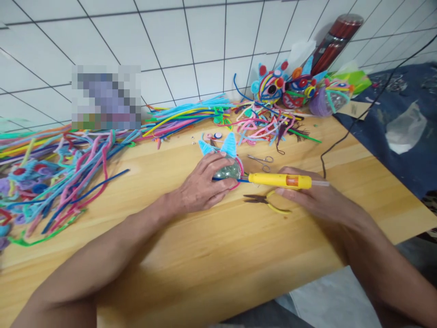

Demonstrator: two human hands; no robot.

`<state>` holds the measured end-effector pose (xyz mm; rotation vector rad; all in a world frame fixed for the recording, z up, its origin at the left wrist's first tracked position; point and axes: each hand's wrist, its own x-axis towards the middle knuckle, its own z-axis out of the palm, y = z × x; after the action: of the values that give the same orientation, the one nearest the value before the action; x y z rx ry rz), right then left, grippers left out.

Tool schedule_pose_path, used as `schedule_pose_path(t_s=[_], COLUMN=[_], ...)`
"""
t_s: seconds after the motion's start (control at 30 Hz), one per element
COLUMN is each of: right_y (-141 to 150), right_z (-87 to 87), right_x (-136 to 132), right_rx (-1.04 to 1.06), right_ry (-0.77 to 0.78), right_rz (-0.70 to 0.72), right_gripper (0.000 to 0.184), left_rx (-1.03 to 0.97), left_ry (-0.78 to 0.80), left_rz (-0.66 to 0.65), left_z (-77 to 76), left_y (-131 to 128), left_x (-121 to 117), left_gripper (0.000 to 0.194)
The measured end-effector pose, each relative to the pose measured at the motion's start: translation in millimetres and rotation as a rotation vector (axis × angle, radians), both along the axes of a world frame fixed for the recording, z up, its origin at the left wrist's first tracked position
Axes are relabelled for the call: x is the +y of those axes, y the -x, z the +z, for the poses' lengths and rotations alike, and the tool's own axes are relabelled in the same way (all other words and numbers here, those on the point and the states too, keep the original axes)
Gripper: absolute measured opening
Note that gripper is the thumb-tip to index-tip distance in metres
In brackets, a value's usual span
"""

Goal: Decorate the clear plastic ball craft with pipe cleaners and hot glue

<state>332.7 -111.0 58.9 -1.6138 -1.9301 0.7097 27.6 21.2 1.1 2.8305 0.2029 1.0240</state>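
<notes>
My left hand [201, 187] is wrapped round a clear, rounded container [227, 171] topped with two light blue fuzzy ears [229, 145]. Pink and dark blue pipe cleaner runs along the container's right side and lower edge. A yellow glue gun [280, 180] is gripped in my right hand [307, 196], its nozzle pointing left at the container; whether the tip touches is unclear. Out of the gun's back end sticks a translucent glue stick [321, 183]. Just below the gun lie pliers [256, 199] with yellow handles, and small scissors [261, 160] rest above it.
Piles of coloured pipe cleaners [78, 159] cover the table's left and back. Several decorated figures [269, 89] stand by the tiled wall, near a red thermos [336, 43]. A black cable [351, 127] crosses at right, beside dark blue cloth [378, 136] and a plastic bag [406, 127].
</notes>
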Motion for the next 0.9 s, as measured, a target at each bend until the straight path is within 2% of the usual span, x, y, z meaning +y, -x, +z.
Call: schedule_pose_path(t_s=[0.27, 0.5, 0.67, 0.9], right_y=[-0.3, 1.2, -0.3, -0.3], right_z=[-0.8, 0.0, -3.4, -4.0], right_x=[-1.5, -0.1, -0.3, -1.1], right_rx=[-0.006, -0.022, -0.055, -0.026], right_ry=[0.003, -0.005, -0.063, -0.082], right_rz=[-0.016, 0.017, -0.003, 0.033], right_gripper=[0.032, 0.03, 0.038, 0.036], left_rx=[0.012, -0.003, 0.001, 0.005], left_ry=[-0.003, 0.001, -0.031, -0.037], left_rz=[-0.009, -0.013, -0.013, -0.006], left_z=[1.5, 1.5, 3.5, 2.4], left_y=[0.5, -0.3, -0.6, 0.0], left_x=[0.0, 0.0, 0.1, 0.2], left_gripper=[0.038, 0.036, 0.034, 0.034])
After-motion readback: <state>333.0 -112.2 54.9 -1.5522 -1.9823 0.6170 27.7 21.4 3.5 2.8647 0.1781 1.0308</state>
